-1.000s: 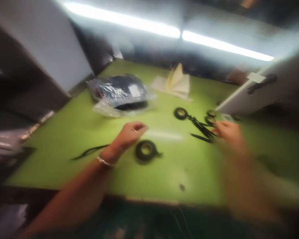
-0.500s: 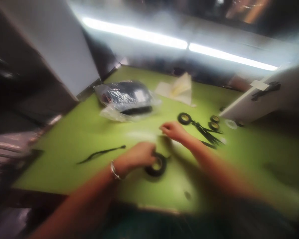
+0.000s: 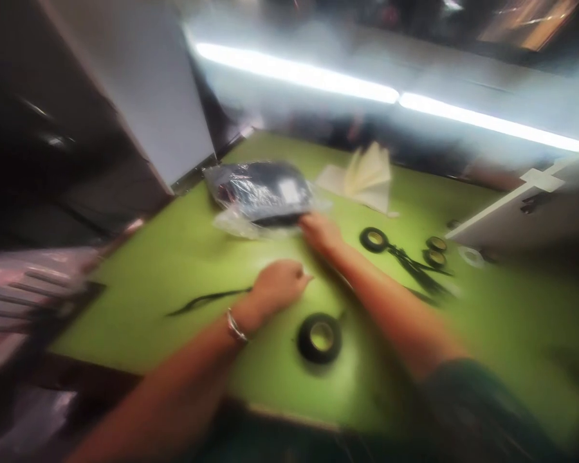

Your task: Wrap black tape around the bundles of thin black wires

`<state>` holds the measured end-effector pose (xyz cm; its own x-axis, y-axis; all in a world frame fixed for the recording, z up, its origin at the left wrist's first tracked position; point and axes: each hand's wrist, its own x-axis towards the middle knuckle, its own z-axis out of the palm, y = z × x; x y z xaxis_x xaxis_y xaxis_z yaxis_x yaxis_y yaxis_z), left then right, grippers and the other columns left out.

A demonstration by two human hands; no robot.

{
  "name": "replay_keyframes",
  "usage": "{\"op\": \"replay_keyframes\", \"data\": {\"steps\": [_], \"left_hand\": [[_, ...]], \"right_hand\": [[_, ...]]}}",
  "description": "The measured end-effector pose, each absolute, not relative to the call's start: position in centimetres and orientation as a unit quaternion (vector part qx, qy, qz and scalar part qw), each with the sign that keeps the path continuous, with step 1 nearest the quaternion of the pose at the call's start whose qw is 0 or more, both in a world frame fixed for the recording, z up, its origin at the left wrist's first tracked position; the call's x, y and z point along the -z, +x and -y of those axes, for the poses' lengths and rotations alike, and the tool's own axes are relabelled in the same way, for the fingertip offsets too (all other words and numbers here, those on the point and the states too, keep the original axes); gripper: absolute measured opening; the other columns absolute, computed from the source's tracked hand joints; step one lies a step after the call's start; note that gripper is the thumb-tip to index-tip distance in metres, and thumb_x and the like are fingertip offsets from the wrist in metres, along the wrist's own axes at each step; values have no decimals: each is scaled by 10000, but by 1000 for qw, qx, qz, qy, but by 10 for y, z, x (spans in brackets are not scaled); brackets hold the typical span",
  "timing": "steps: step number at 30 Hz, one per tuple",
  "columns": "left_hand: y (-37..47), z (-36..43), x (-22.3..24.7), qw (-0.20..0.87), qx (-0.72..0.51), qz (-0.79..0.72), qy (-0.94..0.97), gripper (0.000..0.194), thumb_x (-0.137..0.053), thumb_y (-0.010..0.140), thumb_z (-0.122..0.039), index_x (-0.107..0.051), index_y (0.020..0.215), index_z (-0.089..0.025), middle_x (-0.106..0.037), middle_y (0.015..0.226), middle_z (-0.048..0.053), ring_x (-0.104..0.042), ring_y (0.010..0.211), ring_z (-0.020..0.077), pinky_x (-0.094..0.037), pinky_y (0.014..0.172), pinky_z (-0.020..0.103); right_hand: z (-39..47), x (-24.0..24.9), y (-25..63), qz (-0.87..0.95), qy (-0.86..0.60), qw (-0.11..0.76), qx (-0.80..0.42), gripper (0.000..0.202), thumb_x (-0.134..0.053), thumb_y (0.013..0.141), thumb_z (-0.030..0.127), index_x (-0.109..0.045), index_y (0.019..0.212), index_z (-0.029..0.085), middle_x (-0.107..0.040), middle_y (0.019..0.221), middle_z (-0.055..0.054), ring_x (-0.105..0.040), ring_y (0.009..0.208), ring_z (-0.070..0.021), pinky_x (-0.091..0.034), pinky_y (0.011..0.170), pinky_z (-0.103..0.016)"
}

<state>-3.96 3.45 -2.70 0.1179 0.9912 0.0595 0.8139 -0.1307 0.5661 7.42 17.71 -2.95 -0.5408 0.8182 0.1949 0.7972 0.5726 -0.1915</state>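
A black roll of tape (image 3: 319, 339) lies flat on the green table, its loose end pointing up and right. My left hand (image 3: 278, 284), with a bracelet at the wrist, is closed above the table, beyond the roll and apart from it. Whatever it may hold is hidden. My right hand (image 3: 321, 235) reaches to the near right edge of a clear plastic bag (image 3: 265, 193) with dark contents. Its fingers are closed at the end of a black strip at the bag's mouth; blur hides what they grip. A thin black strip (image 3: 207, 298) lies left of my left hand.
Another black tape roll (image 3: 374, 240) lies on the right with a bundle of black strips (image 3: 415, 269). Past them are small rolls (image 3: 435, 252) and a white ring (image 3: 471, 256). An open booklet (image 3: 369, 180) stands at the back; white panels flank the table.
My left hand has let go of the tape roll and moved up and away from it. My right hand has moved forward and left to the bag. The view has shifted slightly.
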Motion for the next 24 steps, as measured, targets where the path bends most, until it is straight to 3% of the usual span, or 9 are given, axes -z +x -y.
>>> {"op": "replay_keyframes", "data": {"steps": [2, 3, 6, 10, 17, 20, 24], "left_hand": [[-40, -37, 31, 245, -299, -618, 685, 303, -533, 832, -369, -635, 628, -170, -619, 629, 53, -530, 618, 170, -358, 595, 289], [-40, -39, 33, 299, -344, -611, 647, 291, -540, 831, -367, -649, 654, -163, -617, 623, 49, -536, 607, 164, -379, 593, 283], [-36, -41, 35, 531, -449, -556, 455, 273, -561, 838, -373, -685, 834, -130, -678, 734, 77, -601, 628, 157, -458, 604, 270], [-26, -37, 32, 710, -488, -438, 257, 269, -612, 836, -314, -640, 993, -98, -717, 890, 141, -681, 764, 181, -527, 758, 310], [-15, -26, 30, 717, -517, -411, 222, 200, -679, 802, -272, -640, 916, -113, -710, 817, 98, -672, 737, 156, -531, 789, 331], [-19, -29, 31, 702, -530, -415, 234, 173, -712, 769, -256, -631, 828, -115, -702, 803, 84, -664, 737, 141, -522, 798, 313], [-32, -35, 31, 654, -554, -444, 262, 192, -712, 757, -304, -627, 781, -133, -701, 821, 63, -654, 747, 131, -509, 725, 262]], "right_hand": [[-165, 27, 94, 877, -445, 179, -27, 257, -454, 953, 272, -657, 1087, 189, -687, 1073, -98, -621, 984, -198, -465, 850, -299], [-157, 26, 105, 869, -427, 248, -22, 249, -475, 943, 269, -663, 1078, 179, -702, 1044, -101, -637, 950, -191, -472, 846, -294], [-122, 26, 138, 843, -351, 408, -15, 200, -526, 916, 272, -688, 990, 180, -726, 896, -81, -659, 800, -169, -505, 763, -282], [-60, 30, 161, 878, -285, 383, -43, 169, -582, 882, 247, -693, 1009, 229, -717, 823, -55, -649, 730, -157, -511, 670, -266], [3, 31, 152, 938, -271, 208, -61, 241, -478, 913, 229, -710, 963, 267, -692, 725, -48, -615, 662, -176, -495, 616, -310], [2, 35, 153, 920, -283, 253, -102, 216, -499, 896, 225, -697, 973, 261, -700, 765, -50, -626, 687, -174, -513, 636, -315], [-12, 36, 159, 777, -394, 411, -268, 150, -587, 854, 258, -654, 986, 242, -710, 834, -39, -635, 671, -150, -542, 634, -301]]}}
